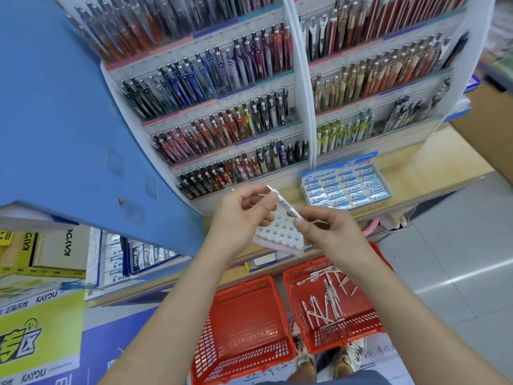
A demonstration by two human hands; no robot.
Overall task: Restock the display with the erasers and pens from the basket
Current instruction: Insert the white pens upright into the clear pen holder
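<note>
The left hand and the right hand hold one clear pen between them, in front of the lowest rows of the pen rack. The left hand pinches the upper end with curled fingers and thumb. The right hand pinches the lower end between thumb and forefinger, and its other fingers are loosely bent. The pen is tilted, with its top toward the rack.

Just under the hands is a white holder with round holes, at the front edge of the wooden shelf. I cannot tell if it rests on the shelf or is partly carried by the left hand.

To the right on the same shelf stands an open box full of erasers, close to the foot of the rack. There is a bare strip of shelf between this box and the hands.

On the floor below are two baskets side by side, almost touching. The right red basket has loose white pens in it; the left red basket shows only its bottom. A large blue panel closes the left side. On the right, the grey floor is open.
</note>
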